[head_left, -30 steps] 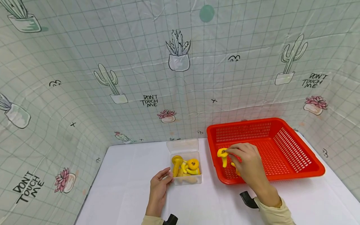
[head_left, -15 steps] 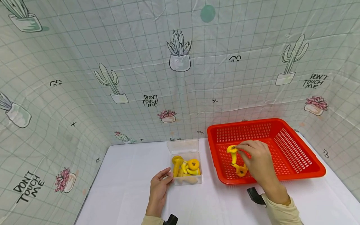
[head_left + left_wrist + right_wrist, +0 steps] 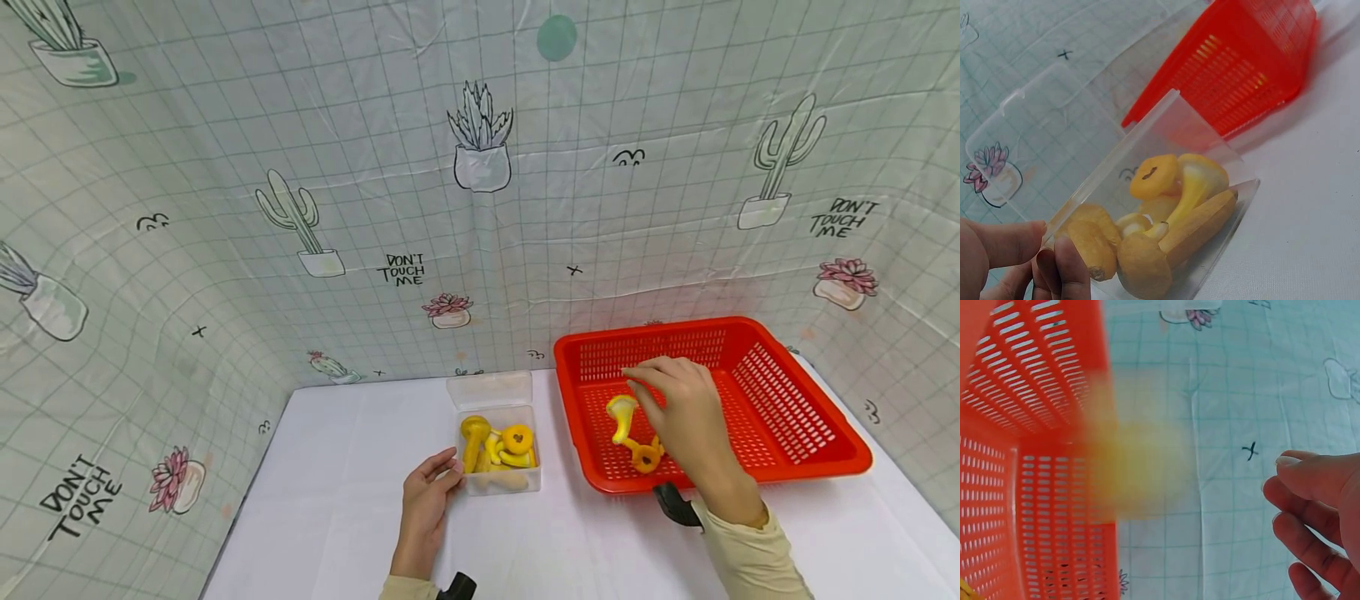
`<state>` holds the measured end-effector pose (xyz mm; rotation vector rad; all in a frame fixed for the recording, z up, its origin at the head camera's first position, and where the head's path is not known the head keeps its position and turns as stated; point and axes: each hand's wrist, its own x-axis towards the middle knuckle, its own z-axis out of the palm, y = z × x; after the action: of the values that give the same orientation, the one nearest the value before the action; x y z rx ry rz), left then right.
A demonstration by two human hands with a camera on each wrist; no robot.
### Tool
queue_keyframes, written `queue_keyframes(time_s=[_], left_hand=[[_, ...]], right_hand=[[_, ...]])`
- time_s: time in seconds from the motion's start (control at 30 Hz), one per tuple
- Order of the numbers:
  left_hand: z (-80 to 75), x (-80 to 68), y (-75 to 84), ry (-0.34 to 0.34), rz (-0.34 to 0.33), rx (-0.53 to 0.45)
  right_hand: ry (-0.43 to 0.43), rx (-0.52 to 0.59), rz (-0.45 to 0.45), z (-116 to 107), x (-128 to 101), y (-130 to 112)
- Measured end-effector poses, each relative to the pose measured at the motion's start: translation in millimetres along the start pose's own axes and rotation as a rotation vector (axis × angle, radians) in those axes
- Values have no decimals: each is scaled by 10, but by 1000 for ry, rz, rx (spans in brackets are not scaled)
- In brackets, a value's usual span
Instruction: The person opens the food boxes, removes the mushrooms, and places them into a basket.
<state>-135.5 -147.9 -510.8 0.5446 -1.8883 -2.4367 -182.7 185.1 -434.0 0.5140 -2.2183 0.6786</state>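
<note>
My left hand (image 3: 427,504) pinches the near left corner of a clear plastic box (image 3: 525,482) between thumb and fingers. Inside the box lie several yellow and tan mushrooms (image 3: 1200,228), which look like models. Over the red basket (image 3: 750,482), my right hand (image 3: 686,417) has its thumb and fingers apart and holds nothing. Just below its fingertips is a yellow mushroom (image 3: 621,417), a yellow blur in the right wrist view. Other yellow-orange mushroom pieces (image 3: 645,458) lie on the basket floor, partly hidden by the right hand.
The box's lid (image 3: 491,389) stands open at its back, near the cloth backdrop (image 3: 480,250) printed with cacti. White cloth (image 3: 337,483) covers the table. A black wrist mount (image 3: 675,504) sits by the right wrist, close to the basket's front rim.
The right hand has moved right over the basket carrying a yellow mushroom, then let go; the mushroom is now below its fingertips. The left hand stays at the box.
</note>
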Motion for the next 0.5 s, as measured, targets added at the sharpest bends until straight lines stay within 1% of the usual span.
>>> queue_keyframes(time_s=[0.13, 0.27, 0.37, 0.5], left_hand=[[2, -5, 0, 0, -2, 1], [-3, -6, -1, -1, -2, -1], [-6, -2, -3, 1, -4, -6], [-5, 1, -6, 4, -5, -6]], right_hand=[[-4, 22, -7, 15, 2, -74], [-31, 57, -60, 91, -31, -204], [-74, 79, -99, 184, -64, -328], [-150, 93, -124, 323, -107, -500]])
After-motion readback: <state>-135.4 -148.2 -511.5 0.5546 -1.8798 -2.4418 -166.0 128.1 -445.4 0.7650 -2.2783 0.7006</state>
